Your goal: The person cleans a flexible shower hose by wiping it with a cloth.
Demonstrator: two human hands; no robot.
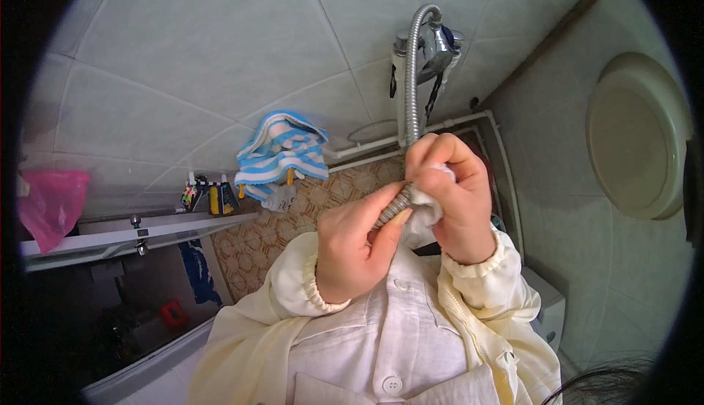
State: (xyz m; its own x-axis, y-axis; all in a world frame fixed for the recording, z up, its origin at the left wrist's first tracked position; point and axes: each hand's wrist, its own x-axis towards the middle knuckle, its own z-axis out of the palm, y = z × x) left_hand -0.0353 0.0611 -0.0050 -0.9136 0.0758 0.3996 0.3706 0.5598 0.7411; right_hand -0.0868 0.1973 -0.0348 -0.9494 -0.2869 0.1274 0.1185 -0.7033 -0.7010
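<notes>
A ribbed metal shower hose [411, 86] arches over from the chrome shower fitting [437, 50] on the tiled wall and runs down to my hands. My left hand [352, 240] grips a length of the hose between thumb and fingers, in front of my chest. Close beside it, my right hand [456, 190] pinches a crumpled white cloth or tissue [423, 218] against the hose. My right fingers hide part of the hose where the white material touches it.
A blue-and-white striped towel [283, 152] hangs by the wall, left of white pipes [368, 145]. A pink plastic bag [52, 204] hangs far left, above a glass-door rail [165, 226]. On the right wall is a round pale basin [635, 135]. Patterned tiles [247, 262] cover the floor.
</notes>
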